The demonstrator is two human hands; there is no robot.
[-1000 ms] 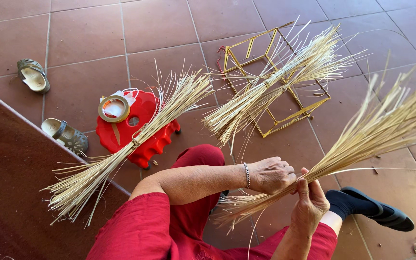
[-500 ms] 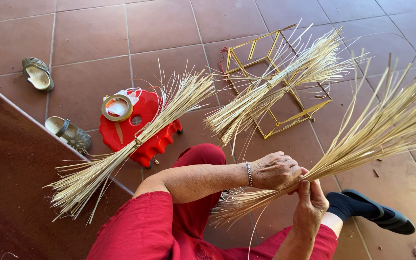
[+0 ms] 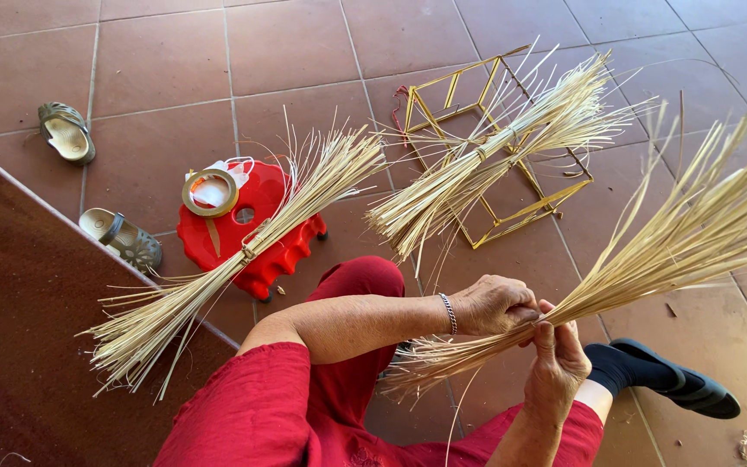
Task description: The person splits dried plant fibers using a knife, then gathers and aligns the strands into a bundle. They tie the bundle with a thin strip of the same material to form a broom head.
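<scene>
My left hand is curled shut around the narrow waist of a bundle of pale straw stalks, knuckles up, a thin bracelet on the wrist. My right hand comes up from below and meets it at the same spot, fingers pinched closed on the stalks just beside the left thumb, so both hands grip the bundle where it is tightest. From that point the straw fans out to the upper right in a wide spray that reaches the edge of view, and a shorter tuft flares down to the left over my lap. My red sleeve and red trousers fill the lower middle, and my foot in a dark sock and black shoe rests on the tiles to the right of my hands. Further out, a second tied straw bundle lies slanted across a red plastic stool, its lower end spread over the dark brown step; a roll of tape sits on the stool. A third tied bundle lies across a yellow wire frame on the terracotta tiled floor. Two sandals lie well apart from me at the upper left, one near the step's edge.
</scene>
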